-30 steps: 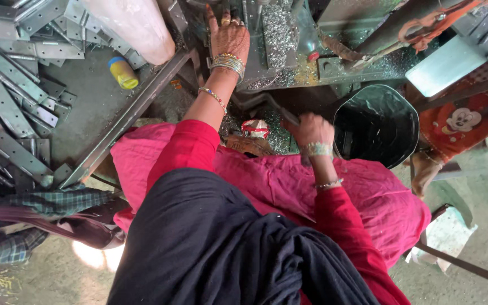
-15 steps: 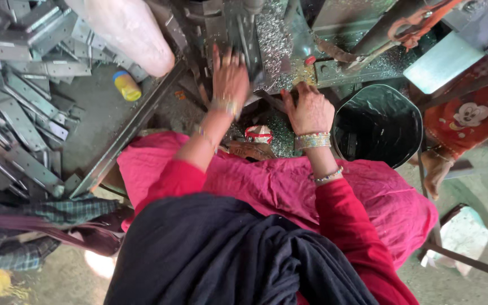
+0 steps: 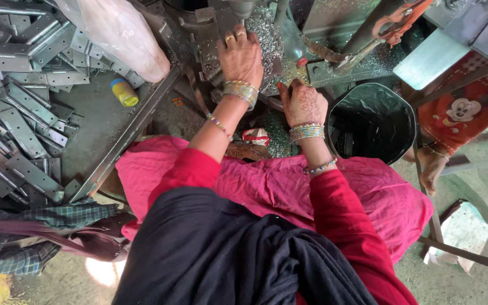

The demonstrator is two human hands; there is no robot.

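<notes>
Left hand: your left hand (image 3: pixel 240 56) is stretched forward, palm down, laid flat on the metal piece (image 3: pixel 209 44) on the machine bed, just below the drill spindle (image 3: pixel 242 8). The fingers lie close together and point away from you; whether they clamp the piece or only press on it cannot be told.
Left arm: your forearm runs straight from the red sleeve (image 3: pixel 190 169) up to the bed, with bangles at the wrist and a thin bead band lower down.
Right hand: your right hand (image 3: pixel 302 103) sits nearer to you and lower, back of the hand up, fingers curled down toward the bed's edge. What it holds, if anything, is hidden under the fingers.
Right arm: bent closer to your body, with a stack of bangles at the wrist.
Metal piece: it lies on the bed under your left hand, amid shiny metal shavings (image 3: pixel 266 34).
Bucket: a dark bucket (image 3: pixel 371 123) stands just right of your right hand.
Stock: a heap of grey metal hinges (image 3: pixel 21 96) lies well to your left, with a small yellow bottle (image 3: pixel 123 92) between the heap and the machine.
Lap: pink cloth (image 3: pixel 266 186) covers your knees.
</notes>
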